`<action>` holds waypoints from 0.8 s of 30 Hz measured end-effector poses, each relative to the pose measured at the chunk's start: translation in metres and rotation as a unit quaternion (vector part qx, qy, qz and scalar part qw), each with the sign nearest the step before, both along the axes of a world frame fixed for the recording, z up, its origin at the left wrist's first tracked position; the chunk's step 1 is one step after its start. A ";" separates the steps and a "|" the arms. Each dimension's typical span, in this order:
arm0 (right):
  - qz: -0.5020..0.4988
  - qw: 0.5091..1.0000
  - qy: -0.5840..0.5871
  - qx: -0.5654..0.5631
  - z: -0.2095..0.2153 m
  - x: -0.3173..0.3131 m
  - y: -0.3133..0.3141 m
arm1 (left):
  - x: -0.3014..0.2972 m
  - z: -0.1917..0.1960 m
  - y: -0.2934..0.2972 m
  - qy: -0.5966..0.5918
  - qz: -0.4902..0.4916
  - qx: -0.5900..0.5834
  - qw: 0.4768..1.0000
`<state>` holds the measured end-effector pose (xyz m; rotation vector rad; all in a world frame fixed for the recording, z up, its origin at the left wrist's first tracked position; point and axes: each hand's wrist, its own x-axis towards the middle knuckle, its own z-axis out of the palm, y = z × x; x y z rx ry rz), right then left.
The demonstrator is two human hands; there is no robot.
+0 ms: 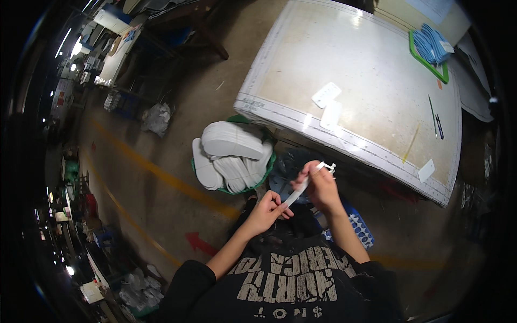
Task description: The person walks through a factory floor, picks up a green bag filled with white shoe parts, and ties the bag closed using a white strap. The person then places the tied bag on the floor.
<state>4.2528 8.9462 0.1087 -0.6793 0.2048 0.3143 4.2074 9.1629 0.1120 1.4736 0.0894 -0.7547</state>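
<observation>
1. Pinching the white strip (297,196) at its lower end, our left hand (265,213) has thumb and forefinger nearly together, the other fingers loosely curled.
2. Our right hand (323,191) has its fingers bent closed about the upper part; blur hides exactly which fingertips press on it.
3. The strip slants through the air between both hands, off the tabletop (371,70) and just outside its near edge, towards us.
4. We judge it very light, thin and pliable: it should bend easily rather than break, though a sharp fold might crease it.
5. If its face is smooth, it could slide under a loose pinch, so we would grip close to each end, thumb flat against forefinger, and keep slight tension.
6. At the upper end, small white bits (332,169) stick out beyond our right fingers; whether they are joined to the strip, we cannot tell. They look fiddly and easily snagged, so we would hold below them.
7. Two white cards (326,95) lie inside the tabletop's near edge, towards its left corner.
</observation>
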 end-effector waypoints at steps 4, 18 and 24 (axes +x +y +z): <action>0.032 0.980 0.045 -0.192 0.011 0.027 0.006 | 0.017 -0.043 0.118 -0.208 0.097 0.215 0.949; 0.405 0.594 -0.095 -0.688 -0.063 0.050 0.299 | 0.128 -0.222 0.415 0.209 0.267 0.150 0.929; 0.312 0.671 -0.148 -0.656 -0.072 0.081 0.394 | 0.135 -0.239 0.434 0.131 0.179 0.082 0.972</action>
